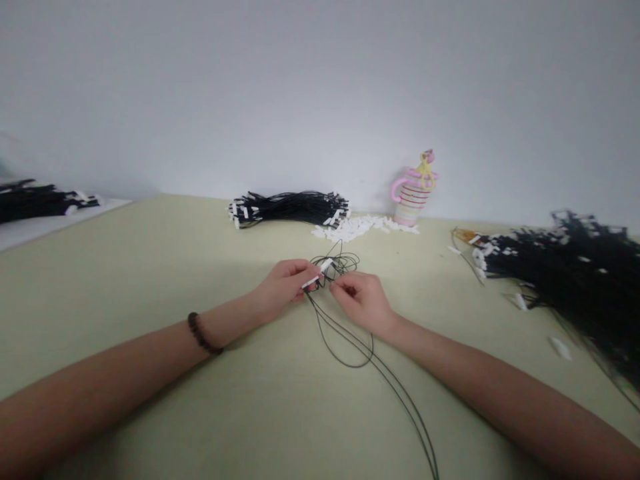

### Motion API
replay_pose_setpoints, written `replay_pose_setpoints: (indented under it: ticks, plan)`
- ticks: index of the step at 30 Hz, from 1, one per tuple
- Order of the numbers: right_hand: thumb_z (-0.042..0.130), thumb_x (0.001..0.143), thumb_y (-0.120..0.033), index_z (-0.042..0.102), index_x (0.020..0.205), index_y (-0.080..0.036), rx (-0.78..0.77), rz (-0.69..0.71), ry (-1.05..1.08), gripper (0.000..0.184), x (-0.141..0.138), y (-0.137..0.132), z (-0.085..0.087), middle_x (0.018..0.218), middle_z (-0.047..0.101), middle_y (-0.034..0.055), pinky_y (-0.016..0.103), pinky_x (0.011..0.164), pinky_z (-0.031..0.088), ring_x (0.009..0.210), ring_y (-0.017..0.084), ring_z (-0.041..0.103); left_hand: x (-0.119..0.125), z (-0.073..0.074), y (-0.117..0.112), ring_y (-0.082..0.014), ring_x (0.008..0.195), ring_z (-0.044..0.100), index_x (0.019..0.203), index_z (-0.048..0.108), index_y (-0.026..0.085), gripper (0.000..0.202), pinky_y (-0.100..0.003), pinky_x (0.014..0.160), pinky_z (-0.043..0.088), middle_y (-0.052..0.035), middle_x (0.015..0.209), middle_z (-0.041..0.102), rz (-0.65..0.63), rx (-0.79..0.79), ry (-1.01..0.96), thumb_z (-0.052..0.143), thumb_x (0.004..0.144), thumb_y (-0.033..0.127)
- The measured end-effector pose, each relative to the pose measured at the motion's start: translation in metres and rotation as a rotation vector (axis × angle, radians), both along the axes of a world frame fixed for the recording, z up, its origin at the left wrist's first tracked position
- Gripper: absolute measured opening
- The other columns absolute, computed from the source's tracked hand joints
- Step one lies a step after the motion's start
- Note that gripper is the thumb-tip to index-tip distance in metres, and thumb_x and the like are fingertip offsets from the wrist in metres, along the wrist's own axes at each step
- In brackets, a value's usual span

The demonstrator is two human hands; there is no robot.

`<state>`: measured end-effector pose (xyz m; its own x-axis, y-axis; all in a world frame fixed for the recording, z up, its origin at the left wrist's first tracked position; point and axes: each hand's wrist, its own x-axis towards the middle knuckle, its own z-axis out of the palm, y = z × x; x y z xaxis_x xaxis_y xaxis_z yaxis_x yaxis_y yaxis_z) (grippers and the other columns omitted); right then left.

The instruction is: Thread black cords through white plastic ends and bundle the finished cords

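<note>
The head view looks forward — and down — over the table point(240, 413).

A workshop, apparently; the table point(260, 407) bears a far cord bundle point(295, 207), loose white tags point(353, 229) and, right, a cord heap point(565, 267).

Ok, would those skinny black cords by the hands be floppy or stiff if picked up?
Probably floppy: the black cords curve into loops. They look thin, so likely light for their length. They might tangle, because strands cross in the coil by the left hand and right hand.
</note>
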<state>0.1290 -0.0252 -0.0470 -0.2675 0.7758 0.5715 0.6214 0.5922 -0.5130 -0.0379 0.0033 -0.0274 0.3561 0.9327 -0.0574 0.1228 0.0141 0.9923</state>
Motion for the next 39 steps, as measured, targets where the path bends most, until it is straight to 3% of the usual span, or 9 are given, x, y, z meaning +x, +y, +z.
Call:
replay_pose_setpoints:
  ticks: [23, 30, 39]
  plan:
    - [0.044, 0.078, -0.018, 0.049, 0.056, -0.015, 0.005, 0.023, -0.003, 0.022, -0.0011, -0.0022, 0.003, 0.055, 0.046, -0.0008, 0.02, 0.052, 0.029, 0.053, 0.009, 0.043, 0.002, 0.0017, -0.0019, -0.0051, 0.047, 0.035, 0.068, 0.055, 0.013, 0.024, -0.017, 0.043, 0.024, 0.0034, 0.056, 0.044, -0.017, 0.061, 0.027, 0.055, 0.071, 0.037]
    - [0.044, 0.078, -0.018, 0.05, 0.058, -0.015, 0.017, 0.008, -0.051, 0.021, -0.0017, -0.0013, 0.0013, 0.056, 0.047, -0.0004, 0.02, 0.053, 0.03, 0.055, 0.009, 0.043, 0.0013, 0.0003, -0.003, -0.0054, 0.046, 0.034, 0.068, 0.054, 0.014, 0.026, -0.018, 0.043, 0.025, 0.0037, 0.056, 0.045, -0.048, 0.148, 0.098, 0.053, 0.072, 0.039]
    - [0.039, 0.082, -0.021, 0.048, 0.061, -0.015, 0.031, -0.005, -0.218, 0.024, -0.0026, -0.0069, 0.0009, 0.06, 0.049, 0.0005, 0.02, 0.056, 0.03, 0.057, 0.009, 0.045, -0.0003, 0.0011, -0.0035, -0.0081, 0.055, 0.04, 0.065, 0.053, 0.013, 0.027, -0.019, 0.053, 0.03, 0.0027, 0.057, 0.046, -0.186, 0.315, 0.206, 0.047, 0.077, 0.037]
